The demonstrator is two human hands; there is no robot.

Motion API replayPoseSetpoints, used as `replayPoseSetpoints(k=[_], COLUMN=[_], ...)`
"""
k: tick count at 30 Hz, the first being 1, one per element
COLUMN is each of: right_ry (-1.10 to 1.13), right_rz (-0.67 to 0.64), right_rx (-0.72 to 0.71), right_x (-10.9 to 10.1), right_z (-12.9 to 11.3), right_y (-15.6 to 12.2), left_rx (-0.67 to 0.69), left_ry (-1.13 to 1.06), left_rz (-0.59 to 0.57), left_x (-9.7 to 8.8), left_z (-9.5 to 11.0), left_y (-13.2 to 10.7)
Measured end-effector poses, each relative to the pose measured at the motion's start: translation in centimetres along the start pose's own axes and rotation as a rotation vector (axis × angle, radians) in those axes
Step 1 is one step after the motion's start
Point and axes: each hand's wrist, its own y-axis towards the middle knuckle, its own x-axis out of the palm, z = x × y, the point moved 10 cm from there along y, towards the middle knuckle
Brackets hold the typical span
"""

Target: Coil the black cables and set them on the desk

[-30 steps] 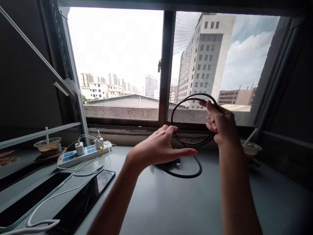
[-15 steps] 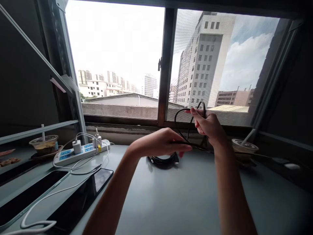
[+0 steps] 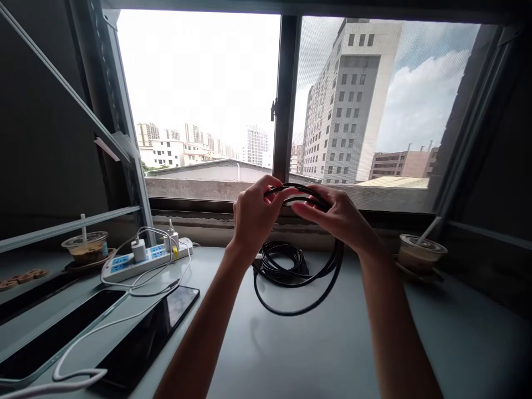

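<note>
Both hands are raised in front of the window and grip the top of a black cable [image 3: 299, 302] coiled into loops. My left hand [image 3: 252, 217] pinches the coil from the left. From the right, my right hand [image 3: 334, 215] closes its fingers on the same strands. The loops hang down between my forearms to just above the grey desk [image 3: 316, 354]. A second black coil [image 3: 282, 260] lies on the desk behind the hanging loops.
A white power strip [image 3: 145, 257] with chargers and white cables sits at the left, with two dark phones [image 3: 137, 338] in front of it. Plastic drink cups stand at far left [image 3: 85, 249] and at right [image 3: 419, 252]. The window frame runs close behind.
My left hand rose from below and took hold of the coil beside my right hand. The cable's loops gathered and now hang lower between both hands.
</note>
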Motion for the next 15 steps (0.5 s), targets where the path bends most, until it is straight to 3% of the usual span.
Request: replayPoseSetpoints(k=[4,7,10,12,13,15], right_ry=[-0.112,-0.132,-0.028,-0.007,-0.029,-0.084], right_rz=[0.05,0.161,0.206,0.24,0.27,0.337], right_rx=[-0.062,-0.092,-0.075,-0.07,-0.068,-0.071], right_x=[-0.5,-1.6,-1.9,-2.1,-2.3,-2.8], right_z=[-0.2,-0.6,-1.0,-1.6,-1.9,-2.6], right_y=[0.0,-0.1,-0.3,-0.5,-0.7,-1.0], left_rx=[0.028,0.118,0.2,0.142,0.08,-0.081], left_ry=[0.043,0.09,0.046,-0.045,-0.082,-0.128], left_rz=[0.141,0.143,-0.119,-0.313,-0.358,-0.313], left_x=[-1.7,-2.7,-0.6,1.5,2.2,2.6], left_z=[0.7,2.0,2.4,1.4,0.5,-1.6], left_y=[-0.1,0.0,0.0,-0.2,-0.3,-0.2])
